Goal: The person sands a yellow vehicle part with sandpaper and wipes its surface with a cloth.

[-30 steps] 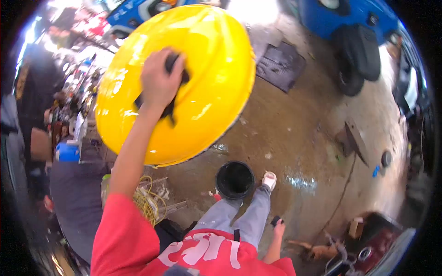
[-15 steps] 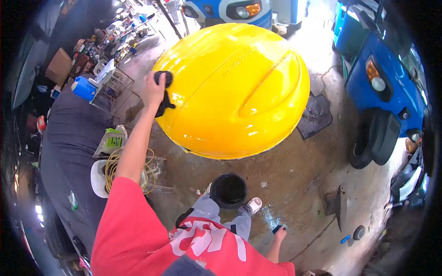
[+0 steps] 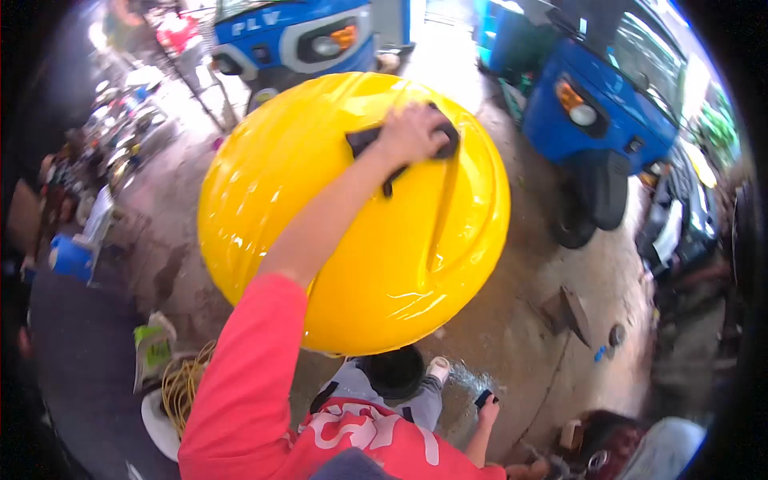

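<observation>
A large glossy yellow panel with moulded ridges fills the middle of the view. On its upper right part lies my left hand, its fingers closed round a black cloth that is pressed on the surface, with loose ends hanging out. Low on the right, beside my leg, my right hand grips a small dark object, too small to name. Between my legs stands a black bucket, partly hidden under the panel's near edge.
Blue vehicles stand beyond the panel and at the upper right. A metal plate lies on the floor at right. At left are a coiled yellow cable, a dark covered surface and a blue container.
My left hand has moved with the cloth from the panel's left edge across to its upper right part. The view has shifted. My right hand stays low at my side.
</observation>
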Motion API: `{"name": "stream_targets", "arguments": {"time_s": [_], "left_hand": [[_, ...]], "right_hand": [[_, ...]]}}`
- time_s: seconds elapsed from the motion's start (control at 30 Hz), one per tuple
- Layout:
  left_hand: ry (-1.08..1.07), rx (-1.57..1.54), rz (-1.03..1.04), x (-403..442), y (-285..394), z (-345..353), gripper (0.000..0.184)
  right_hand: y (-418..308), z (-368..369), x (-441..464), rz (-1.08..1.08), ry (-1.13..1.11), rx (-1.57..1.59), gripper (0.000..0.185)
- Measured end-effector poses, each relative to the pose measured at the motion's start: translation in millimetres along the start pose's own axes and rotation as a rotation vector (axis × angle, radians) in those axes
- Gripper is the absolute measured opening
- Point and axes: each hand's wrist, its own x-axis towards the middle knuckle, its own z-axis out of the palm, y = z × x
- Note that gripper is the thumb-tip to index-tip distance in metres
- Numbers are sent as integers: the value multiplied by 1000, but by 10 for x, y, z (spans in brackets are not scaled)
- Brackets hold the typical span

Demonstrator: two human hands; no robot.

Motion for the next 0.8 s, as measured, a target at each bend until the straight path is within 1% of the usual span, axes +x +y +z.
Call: {"name": "stream_targets", "arguments": {"time_s": [0.03, 0.07, 0.1, 0.13, 0.17, 0.2, 0.23, 0.27, 0.3, 0.33, 0.37, 0.4, 0.43, 0.47, 0.53, 0.6, 0.63, 0.7, 0.8], "left_hand": [[-82, 26, -133, 172, -91, -161, 46], [-147, 1, -265, 331, -315, -109, 55], [-154, -15, -296, 383, -604, -73, 57], [-112, 19, -327, 324, -847, -91, 55], [-81, 45, -360, 225, -1141, -123, 55], [-101, 16, -421, 115, -1397, -229, 55], [-38, 54, -420, -41, -1693, -251, 53], [-12, 24, -442, -202, -1911, -316, 51], [29, 26, -487, -360, -2066, -352, 50], [52, -26, -528, -537, -2112, -450, 51], [80, 6, -511, -702, -2141, -476, 52], [111, 40, -491, -820, -2150, -487, 53], [103, 32, -480, -938, -2072, -527, 53], [102, 78, -463, -1062, -1964, -582, 54], [91, 107, -451, -1259, -1816, -673, 56], [166, 121, -327, -1413, -1792, -726, 55], [157, 114, -321, -1420, -1798, -711, 55], [199, 87, -324, -1411, -1805, -679, 55], [177, 77, -321, -1386, -1769, -706, 54]], "right_hand": [[221, 0, -75, -100, 49, 70, 46], [250, -60, -209, -210, 92, 133, 44], [280, -131, -351, -132, 97, 251, 39], [121, -205, -599, -126, 123, 252, 39], [-82, -278, -824, -69, 119, 390, 38], [-477, -321, -1085, -17, 113, 531, 36], [-853, -329, -1257, -95, 77, 523, 36], [-1309, -343, -1432, -171, 40, 510, 39], [-1993, -292, -1799, -340, -10, 400, 39], [-2540, -196, -2101, -648, -115, 365, 41], [-3174, -56, -2512, -846, -104, 265, 39], [-3678, 112, -2815, -997, -90, 194, 40], [-4059, 295, -3077, -1127, -79, 99, 46], [-4326, 550, -3202, -1255, -122, 62, 49], [-4744, 999, -3453, -1497, 11, -285, 45], [-4867, 1455, -3530, -1488, 59, -558, 56], [-4799, 1522, -3557, -1476, 61, -563, 56], [-4658, 1612, -3617, -1391, 132, -643, 51], [-4866, 1784, -3443, -1379, 205, -621, 49]]}}
